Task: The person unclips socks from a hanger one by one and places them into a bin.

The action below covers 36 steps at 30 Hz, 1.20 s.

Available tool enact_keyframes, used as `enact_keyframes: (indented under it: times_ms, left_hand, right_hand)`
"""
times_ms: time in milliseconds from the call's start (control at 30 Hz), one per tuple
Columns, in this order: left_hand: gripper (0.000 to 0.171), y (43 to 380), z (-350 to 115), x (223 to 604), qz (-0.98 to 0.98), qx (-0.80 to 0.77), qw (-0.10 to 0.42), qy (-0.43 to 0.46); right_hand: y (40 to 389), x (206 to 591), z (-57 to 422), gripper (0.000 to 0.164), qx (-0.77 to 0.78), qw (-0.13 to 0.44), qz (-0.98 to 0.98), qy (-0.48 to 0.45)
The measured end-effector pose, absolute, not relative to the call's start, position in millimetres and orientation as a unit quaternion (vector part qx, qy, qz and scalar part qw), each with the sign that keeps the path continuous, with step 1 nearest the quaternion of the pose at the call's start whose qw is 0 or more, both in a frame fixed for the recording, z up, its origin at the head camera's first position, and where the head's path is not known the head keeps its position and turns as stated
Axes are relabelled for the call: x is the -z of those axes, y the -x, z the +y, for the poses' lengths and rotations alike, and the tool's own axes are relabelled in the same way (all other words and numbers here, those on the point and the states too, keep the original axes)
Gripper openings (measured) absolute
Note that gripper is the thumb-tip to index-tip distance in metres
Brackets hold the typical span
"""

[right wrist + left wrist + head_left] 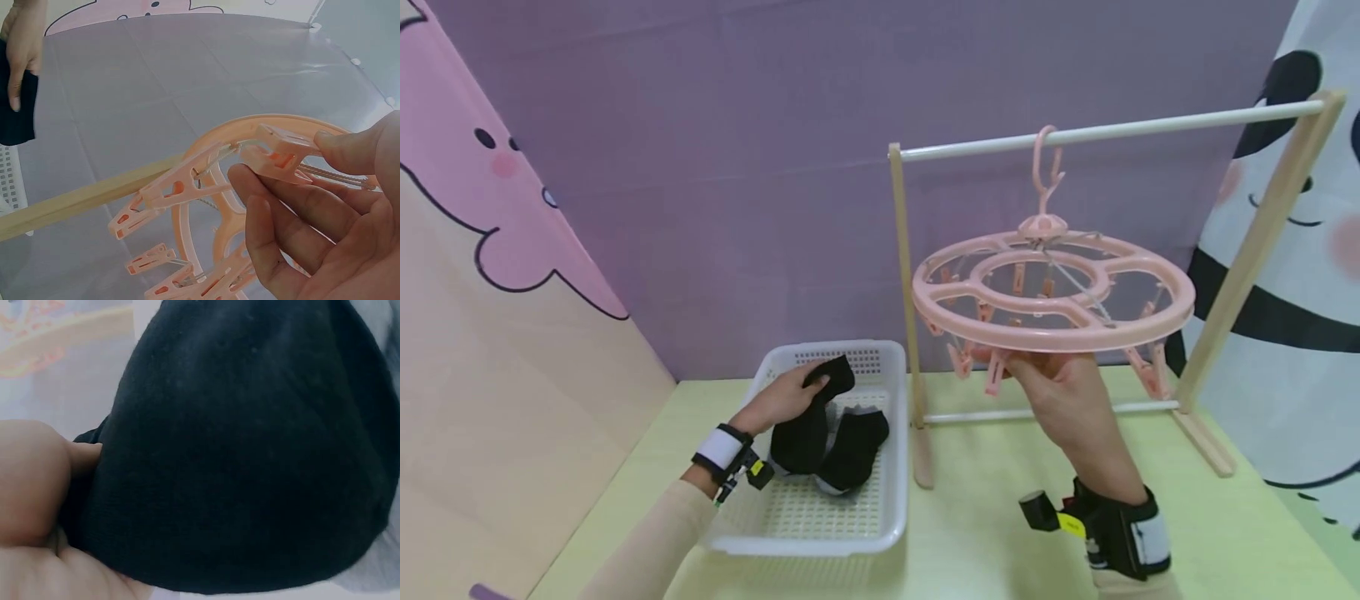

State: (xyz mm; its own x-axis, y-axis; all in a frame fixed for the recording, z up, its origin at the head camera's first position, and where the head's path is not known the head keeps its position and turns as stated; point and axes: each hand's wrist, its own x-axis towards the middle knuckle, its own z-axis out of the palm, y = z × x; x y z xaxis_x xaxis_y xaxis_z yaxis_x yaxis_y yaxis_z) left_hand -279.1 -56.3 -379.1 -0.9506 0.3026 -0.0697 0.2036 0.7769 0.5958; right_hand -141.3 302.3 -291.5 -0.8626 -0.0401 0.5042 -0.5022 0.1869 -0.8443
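My left hand point(786, 398) pinches a black sock point(237, 456) between thumb and fingers, over the white basket point(808, 547). The sock hangs down and fills most of the left wrist view. Beside it in the basket lies another black sock point(859, 442) with grey parts. My right hand point(1067, 408) reaches up under the ring of a pink clip hanger point(1052, 337). In the right wrist view, its thumb and fingers pinch a pink clothespin point(281, 153) that hangs on a cord from the ring. The head view hides this clothespin behind the ring.
The hanger hooks over the white top bar point(1172, 125) of a rack with wooden legs point(1247, 258). Several other clothespins point(995, 371) dangle round the ring. The rack's left post point(906, 275) stands between basket and hanger. A purple cloth point(760, 167) closes off the back.
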Motion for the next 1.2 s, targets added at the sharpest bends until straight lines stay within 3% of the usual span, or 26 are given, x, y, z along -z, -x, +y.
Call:
enact_keyframes:
  times_ms: [267, 467, 633, 733, 867, 967, 1200]
  left_hand:
    - [0.055, 290, -70, 406, 0.945, -0.272, 0.11, -0.142]
    - [0.05, 294, -74, 418, 0.964, -0.202, 0.073, -0.157]
    - [0.037, 292, -76, 422, 0.974, -0.151, 0.05, -0.163]
    - [0.027, 288, -76, 419, 0.982, -0.107, 0.015, -0.157]
    - [0.033, 283, -72, 413, 0.986, -0.06, -0.028, -0.152]
    - [0.039, 278, -67, 408, 0.984, -0.061, -0.043, -0.16]
    - [0.043, 255, -45, 386, 0.972, -0.118, -0.043, -0.198]
  right_hand:
    - [144, 293, 304, 0.034, -0.635, 0.185, -0.721, -0.204]
    - [141, 295, 304, 0.035, -0.611, 0.187, -0.748, -0.181]
    - [143, 297, 306, 0.047, -0.606, 0.177, -0.751, -0.191]
    - [146, 297, 307, 0.039, -0.602, 0.168, -0.754, -0.202]
    - [148, 298, 307, 0.027, -0.586, 0.144, -0.771, -0.206]
    - [148, 299, 307, 0.027, -0.571, 0.123, -0.788, -0.196]
    - [147, 303, 308, 0.022, -0.547, 0.113, -0.81, -0.177]
